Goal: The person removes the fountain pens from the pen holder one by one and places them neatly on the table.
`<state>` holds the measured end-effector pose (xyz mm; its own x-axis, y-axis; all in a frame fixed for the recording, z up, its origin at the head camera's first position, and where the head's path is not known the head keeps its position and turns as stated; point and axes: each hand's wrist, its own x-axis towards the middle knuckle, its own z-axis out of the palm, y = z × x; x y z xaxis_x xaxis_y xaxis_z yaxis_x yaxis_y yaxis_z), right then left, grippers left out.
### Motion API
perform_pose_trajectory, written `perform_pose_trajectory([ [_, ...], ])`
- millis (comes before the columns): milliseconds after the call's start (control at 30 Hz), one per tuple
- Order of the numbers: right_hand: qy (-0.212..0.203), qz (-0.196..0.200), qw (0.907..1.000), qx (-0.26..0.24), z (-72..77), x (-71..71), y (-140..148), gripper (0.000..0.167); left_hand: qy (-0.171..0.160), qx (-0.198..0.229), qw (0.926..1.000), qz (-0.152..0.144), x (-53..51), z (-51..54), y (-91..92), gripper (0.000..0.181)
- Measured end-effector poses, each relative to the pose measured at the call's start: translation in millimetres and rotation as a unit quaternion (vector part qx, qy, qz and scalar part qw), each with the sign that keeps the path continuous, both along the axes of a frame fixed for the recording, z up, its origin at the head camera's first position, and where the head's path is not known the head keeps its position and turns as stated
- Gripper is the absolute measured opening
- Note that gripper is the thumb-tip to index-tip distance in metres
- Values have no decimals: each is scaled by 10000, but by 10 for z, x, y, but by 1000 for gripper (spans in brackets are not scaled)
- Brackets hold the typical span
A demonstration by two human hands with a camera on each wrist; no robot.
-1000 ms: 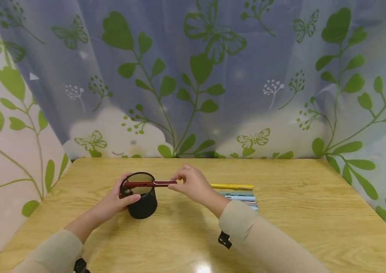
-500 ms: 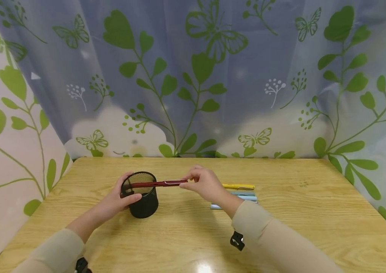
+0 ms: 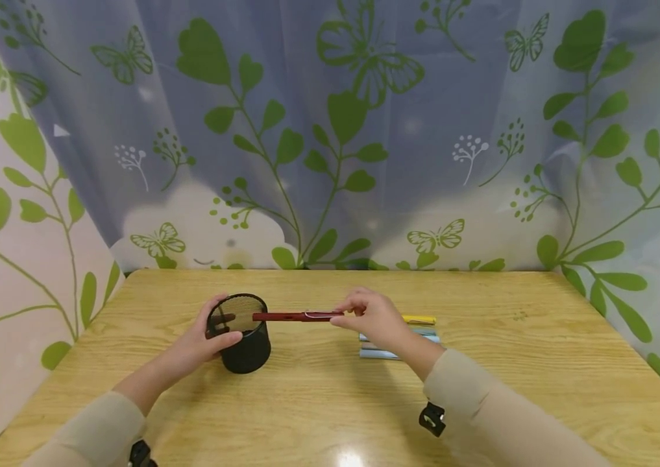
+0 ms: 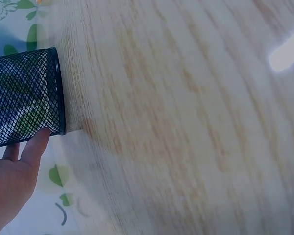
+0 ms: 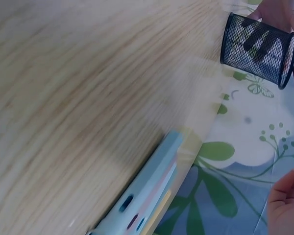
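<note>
In the head view a black mesh pen holder (image 3: pixel 246 350) is at the left part of the table, its mouth facing up and towards me. My left hand (image 3: pixel 198 334) grips it from the left, thumb over the near rim, the other fingers partly seen through the mesh. In the left wrist view fingers (image 4: pixel 36 144) touch the mesh. My right hand (image 3: pixel 378 323) pinches a dark red pen (image 3: pixel 294 316) with a silver clip by its right end. The pen lies nearly level in the air, its left end overlapping the holder's right rim in view.
Several pens lie side by side behind my right forearm: a yellow pen (image 3: pixel 420 320) at the far side and light blue pens (image 3: pixel 376 354) nearer. The wooden table (image 3: pixel 283 415) ends at a leaf-patterned curtain (image 3: pixel 330 162).
My right hand has moved to the right with the red pen, drawing its left end from inside the holder to the rim. The left hand and holder have stayed nearly still.
</note>
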<state>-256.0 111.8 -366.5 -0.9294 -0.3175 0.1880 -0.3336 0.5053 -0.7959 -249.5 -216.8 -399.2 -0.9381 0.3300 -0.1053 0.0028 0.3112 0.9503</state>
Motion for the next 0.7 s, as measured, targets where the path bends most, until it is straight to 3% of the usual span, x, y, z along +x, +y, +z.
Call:
perform_pose_trajectory([
  [700, -171, -262, 9995, 65, 1, 85, 784, 19, 26, 297, 9995, -98, -11, -12, -5, 82],
])
